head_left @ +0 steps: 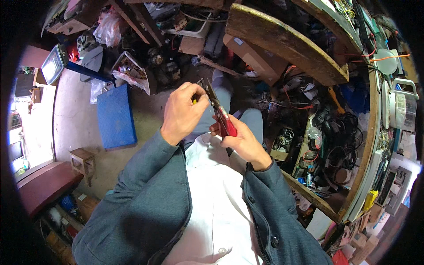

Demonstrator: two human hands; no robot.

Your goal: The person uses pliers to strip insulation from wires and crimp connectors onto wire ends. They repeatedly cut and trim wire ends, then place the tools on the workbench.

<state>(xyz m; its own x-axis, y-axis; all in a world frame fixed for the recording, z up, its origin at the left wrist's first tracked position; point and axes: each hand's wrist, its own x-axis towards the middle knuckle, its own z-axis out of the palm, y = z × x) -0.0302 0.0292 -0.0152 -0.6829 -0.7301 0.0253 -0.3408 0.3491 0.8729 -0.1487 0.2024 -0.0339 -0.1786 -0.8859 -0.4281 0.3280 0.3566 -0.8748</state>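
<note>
My right hand is closed around the red handles of a pair of pliers. Their dark metal jaws point up and away from me, near the fingertips of my left hand. That left hand is closed in a pinch on a small piece with a yellow part, mostly covered by the fingers. Something dark and thin shows above the pinch, close to the jaws. Whether the jaws touch it, I cannot tell. Both hands are held over my lap, above my legs.
Right of me, a wooden-framed bench holds tangled cables and parts. A thick wooden plank crosses ahead. On the left are a blue board, a small wooden stool, a floodlight and an open box of scraps.
</note>
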